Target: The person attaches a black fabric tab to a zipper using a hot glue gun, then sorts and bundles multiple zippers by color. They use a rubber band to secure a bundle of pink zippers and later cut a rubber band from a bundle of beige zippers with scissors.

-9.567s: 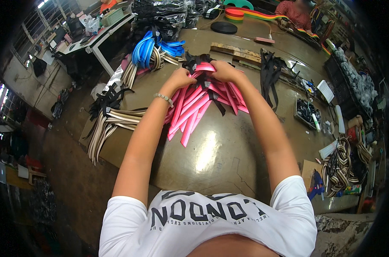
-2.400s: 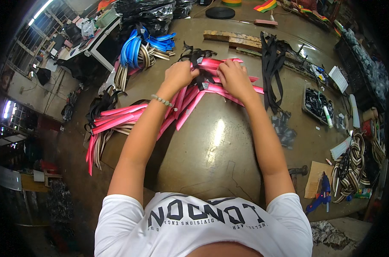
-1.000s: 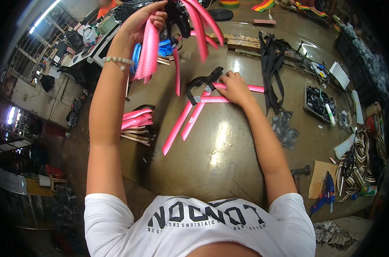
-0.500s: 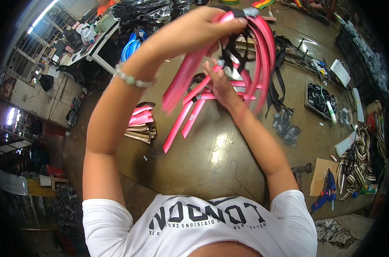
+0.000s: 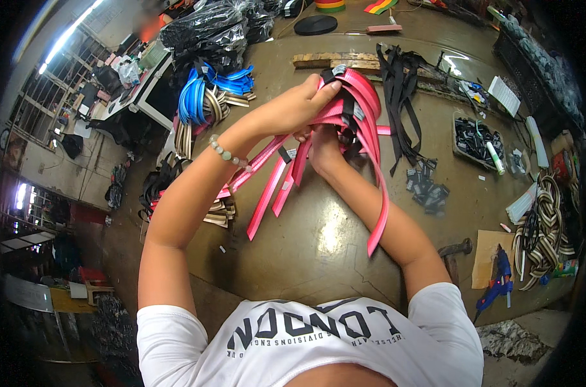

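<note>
My left hand (image 5: 304, 103) is closed around a bundle of pink straps (image 5: 365, 97) with black pieces and small grey labels. The bundle is lifted, and one long strap hangs down across my right forearm. Under the bundle is my right hand (image 5: 325, 148), its fingers mostly hidden by the straps, so its grip cannot be made out. Loose pink strap ends (image 5: 267, 203) slant toward me on the table from beneath both hands.
Black straps (image 5: 401, 97) lie right of the bundle, near small black pieces (image 5: 427, 187) and a tray of black parts (image 5: 477, 138). Blue straps (image 5: 196, 97) sit at the far left. A hammer (image 5: 457, 248) and a blue glue gun (image 5: 499, 280) are at the near right.
My left hand has come down and nearer to me with the pink bundle. My right hand, its fingers spread before, is now largely covered by the straps.
</note>
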Motion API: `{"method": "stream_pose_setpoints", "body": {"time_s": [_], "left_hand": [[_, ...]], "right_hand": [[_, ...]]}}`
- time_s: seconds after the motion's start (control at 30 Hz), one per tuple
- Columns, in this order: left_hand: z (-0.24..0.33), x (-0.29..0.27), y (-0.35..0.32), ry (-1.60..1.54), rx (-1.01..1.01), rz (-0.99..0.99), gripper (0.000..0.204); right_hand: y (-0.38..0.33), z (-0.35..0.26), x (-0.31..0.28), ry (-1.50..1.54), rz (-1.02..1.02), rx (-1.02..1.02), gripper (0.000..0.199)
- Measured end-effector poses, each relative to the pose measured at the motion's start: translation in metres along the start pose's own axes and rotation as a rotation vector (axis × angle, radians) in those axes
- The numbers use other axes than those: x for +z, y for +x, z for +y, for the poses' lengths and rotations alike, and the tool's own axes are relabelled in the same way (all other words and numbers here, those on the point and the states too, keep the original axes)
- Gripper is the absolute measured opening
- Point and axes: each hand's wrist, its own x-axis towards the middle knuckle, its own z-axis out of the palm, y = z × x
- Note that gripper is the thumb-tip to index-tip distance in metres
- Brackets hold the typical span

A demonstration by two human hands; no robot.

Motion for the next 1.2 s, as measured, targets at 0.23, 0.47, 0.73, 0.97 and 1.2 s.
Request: {"method": "stream_pose_setpoints", "body": {"time_s": [0.23,0.47,0.73,0.97,1.2], "left_hand": [[0.008,-0.006,-0.008,-0.019,0.056,-0.177,0.062],[-0.003,-0.006,-0.004,0.18,0.051,-0.049,0.039],[-0.007,0.007,0.005,0.156,-0.038,0.123,0.055],[-0.016,0.005,0.015,0.527,0.045,0.159,0.054],[-0.041,-0.021,0.026,0.58,0.012,0.185,0.041]], "right_hand": [[-0.015,-0.006,-0.002,-0.097,-0.148,-0.247,0.041],[0.011,0.016,-0.025,-0.818,0.135,-0.393,0.035],[-0.001,0.016,-0.018,-0.958,0.047,-0.875,0.015],[-0.004,0.013,-0.016,-1.722,-0.043,-0.557,0.025],[-0.008,0.015,-0.017,-1.368,-0.175,-0.724,0.039]]}}
